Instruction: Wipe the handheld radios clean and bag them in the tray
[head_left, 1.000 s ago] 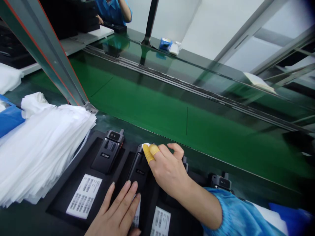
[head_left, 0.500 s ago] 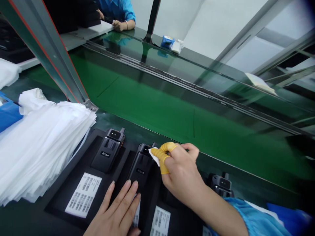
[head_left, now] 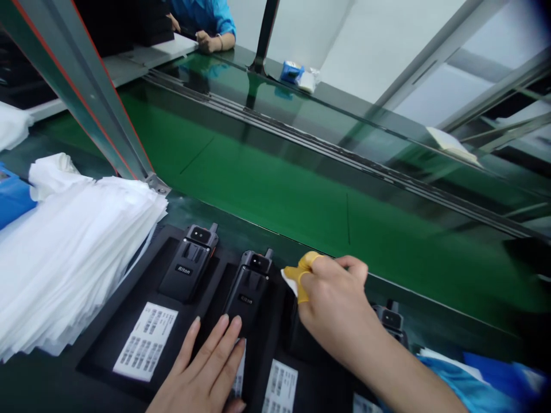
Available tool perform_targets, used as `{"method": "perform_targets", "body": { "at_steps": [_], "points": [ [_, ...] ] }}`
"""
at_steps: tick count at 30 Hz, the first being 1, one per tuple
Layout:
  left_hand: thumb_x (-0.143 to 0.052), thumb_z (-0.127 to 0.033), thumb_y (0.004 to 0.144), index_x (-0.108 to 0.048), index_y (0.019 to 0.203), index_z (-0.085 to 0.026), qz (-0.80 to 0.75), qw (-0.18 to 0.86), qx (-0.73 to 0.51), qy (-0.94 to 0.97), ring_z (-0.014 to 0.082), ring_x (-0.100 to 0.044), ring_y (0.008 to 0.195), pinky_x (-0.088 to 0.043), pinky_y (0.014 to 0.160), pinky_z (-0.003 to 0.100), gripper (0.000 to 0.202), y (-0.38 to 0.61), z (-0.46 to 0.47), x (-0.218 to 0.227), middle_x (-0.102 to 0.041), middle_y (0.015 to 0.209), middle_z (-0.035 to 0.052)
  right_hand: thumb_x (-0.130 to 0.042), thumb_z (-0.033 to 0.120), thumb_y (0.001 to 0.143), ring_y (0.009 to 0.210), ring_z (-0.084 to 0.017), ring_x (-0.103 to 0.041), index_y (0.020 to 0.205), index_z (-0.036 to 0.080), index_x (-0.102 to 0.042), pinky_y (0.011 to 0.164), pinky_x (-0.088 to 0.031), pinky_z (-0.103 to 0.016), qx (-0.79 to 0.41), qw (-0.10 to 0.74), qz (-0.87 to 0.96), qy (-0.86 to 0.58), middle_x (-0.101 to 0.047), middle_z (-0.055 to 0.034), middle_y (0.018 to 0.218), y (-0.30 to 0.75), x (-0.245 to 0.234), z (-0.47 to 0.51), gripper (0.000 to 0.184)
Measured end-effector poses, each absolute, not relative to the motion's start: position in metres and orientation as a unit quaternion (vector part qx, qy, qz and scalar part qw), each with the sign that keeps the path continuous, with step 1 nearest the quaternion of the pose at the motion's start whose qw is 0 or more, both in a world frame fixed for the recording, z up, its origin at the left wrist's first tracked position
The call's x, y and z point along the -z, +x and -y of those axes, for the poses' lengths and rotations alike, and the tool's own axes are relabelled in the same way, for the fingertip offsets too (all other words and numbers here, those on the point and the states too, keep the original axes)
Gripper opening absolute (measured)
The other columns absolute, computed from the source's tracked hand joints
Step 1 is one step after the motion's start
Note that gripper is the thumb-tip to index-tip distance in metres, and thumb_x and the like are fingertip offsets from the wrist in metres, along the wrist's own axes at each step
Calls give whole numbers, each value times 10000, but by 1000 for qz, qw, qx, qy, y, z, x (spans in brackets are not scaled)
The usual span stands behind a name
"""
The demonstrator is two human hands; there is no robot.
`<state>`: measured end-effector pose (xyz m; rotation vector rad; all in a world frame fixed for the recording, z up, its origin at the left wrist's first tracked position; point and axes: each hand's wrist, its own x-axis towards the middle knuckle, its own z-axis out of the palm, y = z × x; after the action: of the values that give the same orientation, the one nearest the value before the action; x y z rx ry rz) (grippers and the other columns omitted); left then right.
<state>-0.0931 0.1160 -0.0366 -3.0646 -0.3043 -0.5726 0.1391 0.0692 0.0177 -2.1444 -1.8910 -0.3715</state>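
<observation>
My left hand (head_left: pixel 204 373) lies flat with fingers stretched out. Its fingertips touch the lower end of a black handheld radio (head_left: pixel 247 289) marked "Riton", which rests on a black box and has a camera window and stub antenna. Yellow finger cots cover fingers of my right hand (head_left: pixel 331 292), which pinches a small white wipe (head_left: pixel 290 282) just right of that radio, apart from it. Another Riton radio (head_left: pixel 188 267) lies to the left on a black box with a white barcode label (head_left: pixel 146 341). Behind my right forearm, a further radio (head_left: pixel 391 318) is partly hidden.
A thick stack of thin white sheets or bags (head_left: pixel 81 246) fills the left side beside a blue packet (head_left: pixel 15 198). Beyond the boxes runs a green conveyor belt (head_left: pixel 258 178). A metal post (head_left: pixel 99 97) rises at left. Across the belt sits a person in blue (head_left: pixel 210 26).
My right hand has drawn the wipe off the radio's camera end and moved right, uncovering it. My left hand stays put. Marks on the green belt have shifted right.
</observation>
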Motion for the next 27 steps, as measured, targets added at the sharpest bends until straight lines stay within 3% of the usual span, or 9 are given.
{"method": "perform_targets", "body": {
  "at_steps": [9,16,20,27],
  "points": [
    [-488,-266,865,-638,1144,-152,79,24,180,-980,237,-442,1288,-57,1172,443,337,-95,-118,37,-620,1256,84,-515,53,811,740,-138,-458,701,215,-668,856,-210,-390,157,123,717,-668,-588,-2,802,133,5,-94,249],
    [-486,-305,890,-636,1150,-166,86,6,176,-981,223,-407,1320,-61,1177,428,331,-95,-116,41,-623,1257,69,-572,105,834,834,-146,-477,896,256,-702,907,-186,-414,151,114,757,-625,-638,25,863,136,8,-88,208],
    [-413,-375,952,-659,1105,-171,125,-22,217,-968,214,-403,1321,-92,1176,431,354,-91,-111,47,-645,1222,63,-564,96,838,849,-141,-482,846,268,-703,931,-166,-419,145,124,763,-618,-644,41,849,139,5,-84,221],
    [-423,-352,940,-655,1111,-174,113,-8,210,-971,212,-409,1318,-92,1177,422,339,-91,-112,45,-628,1247,65,-584,72,816,805,-130,-485,718,233,-672,956,-159,-413,147,132,755,-625,-631,41,822,144,6,-73,208]
  ]
}}
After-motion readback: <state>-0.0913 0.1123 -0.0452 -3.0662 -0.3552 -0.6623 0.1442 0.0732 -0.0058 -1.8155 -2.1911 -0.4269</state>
